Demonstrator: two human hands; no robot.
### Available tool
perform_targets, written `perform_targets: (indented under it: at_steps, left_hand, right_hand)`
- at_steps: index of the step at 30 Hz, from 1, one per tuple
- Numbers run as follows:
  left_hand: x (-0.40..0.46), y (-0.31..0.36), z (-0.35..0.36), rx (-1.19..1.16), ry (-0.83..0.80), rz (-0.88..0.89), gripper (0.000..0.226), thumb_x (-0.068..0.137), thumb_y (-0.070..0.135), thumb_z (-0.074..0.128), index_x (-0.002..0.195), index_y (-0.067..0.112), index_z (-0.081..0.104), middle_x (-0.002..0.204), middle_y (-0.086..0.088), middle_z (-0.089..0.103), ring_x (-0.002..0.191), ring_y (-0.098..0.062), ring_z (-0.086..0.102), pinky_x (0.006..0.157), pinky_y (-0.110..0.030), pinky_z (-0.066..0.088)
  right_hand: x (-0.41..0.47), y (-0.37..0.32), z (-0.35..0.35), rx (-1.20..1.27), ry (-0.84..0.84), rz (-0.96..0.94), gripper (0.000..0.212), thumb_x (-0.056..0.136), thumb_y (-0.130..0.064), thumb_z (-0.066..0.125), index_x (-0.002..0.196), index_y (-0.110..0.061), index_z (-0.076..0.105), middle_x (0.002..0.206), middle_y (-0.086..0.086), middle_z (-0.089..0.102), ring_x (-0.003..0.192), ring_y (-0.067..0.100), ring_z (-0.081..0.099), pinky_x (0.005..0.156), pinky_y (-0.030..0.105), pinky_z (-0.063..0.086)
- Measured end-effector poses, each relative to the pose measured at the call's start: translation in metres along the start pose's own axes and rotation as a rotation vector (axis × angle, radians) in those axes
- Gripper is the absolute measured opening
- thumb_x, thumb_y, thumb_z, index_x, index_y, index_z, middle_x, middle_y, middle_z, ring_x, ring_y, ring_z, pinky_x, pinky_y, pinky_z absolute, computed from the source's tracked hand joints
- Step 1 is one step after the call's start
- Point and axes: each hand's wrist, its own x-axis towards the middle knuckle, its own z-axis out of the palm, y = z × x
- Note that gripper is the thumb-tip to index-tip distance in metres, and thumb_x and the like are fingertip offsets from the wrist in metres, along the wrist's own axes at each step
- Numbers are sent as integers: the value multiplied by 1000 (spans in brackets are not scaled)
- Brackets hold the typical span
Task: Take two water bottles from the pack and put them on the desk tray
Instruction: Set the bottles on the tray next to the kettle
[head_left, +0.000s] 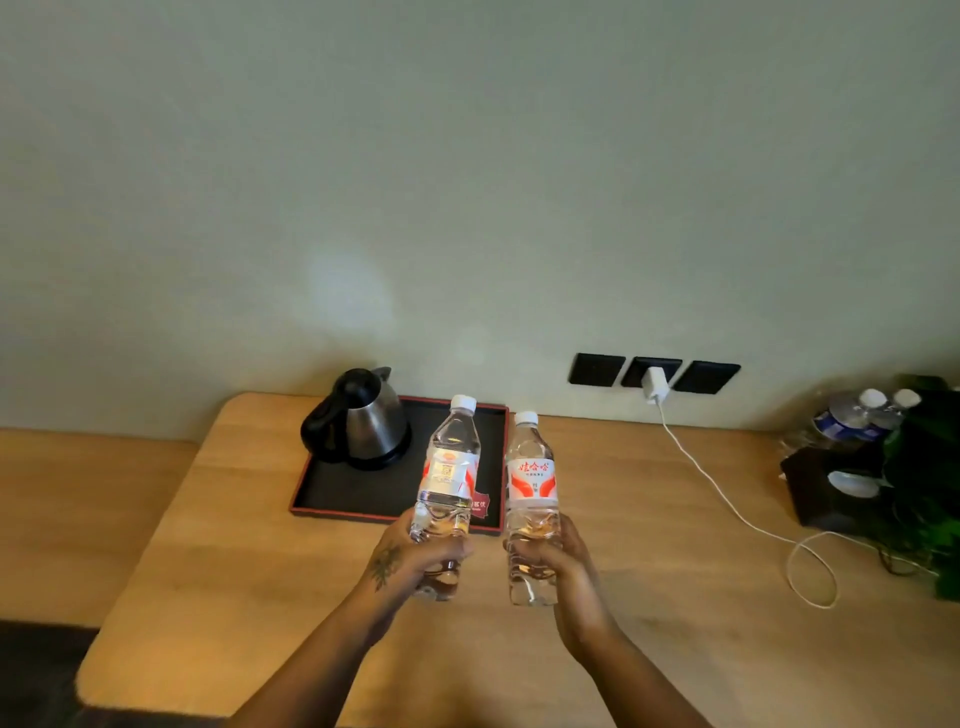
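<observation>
I hold two clear water bottles with white caps and red-and-white labels above the wooden desk. My left hand (415, 558) grips the lower part of the left bottle (449, 467), which tilts slightly right. My right hand (558, 564) grips the lower part of the right bottle (531, 483), held upright. Both bottles hover at the near right corner of the black desk tray (332, 491) with its red rim. The left bottle overlaps the tray's right part in view. No bottle touches the tray.
A steel kettle (363, 426) with a black handle stands on the tray's back left. A white charger (654, 385) sits in the wall sockets, its cable looping across the desk to the right. Other bottles (857, 415), a dark box and green leaves crowd the far right.
</observation>
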Motion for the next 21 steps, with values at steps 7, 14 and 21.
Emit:
perform_targets:
  at_steps: [7, 14, 21]
  left_hand:
    - [53, 30, 6, -63, 25, 80, 81, 50, 39, 98, 124, 21, 71, 98, 3, 83, 98, -22, 78, 83, -39, 59]
    - [149, 46, -3, 63, -52, 201, 74, 61, 28, 100, 129, 32, 70, 119, 3, 82, 112, -14, 78, 92, -35, 59]
    - [256, 33, -5, 95, -129, 399, 67, 69, -19, 89, 116, 29, 80, 114, 3, 85, 112, -20, 80, 96, -36, 64]
  right_hand:
    - [63, -23, -5, -54, -143, 51, 69, 72, -26, 84, 136, -36, 60, 123, -3, 79, 111, 22, 76, 90, 45, 57]
    - [159, -32, 11, -197, -222, -39, 95, 70, -5, 89, 149, -33, 43, 132, -3, 74, 122, 15, 72, 95, 32, 61]
    - [263, -16, 24, -341, -218, -132, 89, 73, 0, 91, 137, -47, 50, 137, -5, 70, 127, 13, 69, 107, 44, 59]
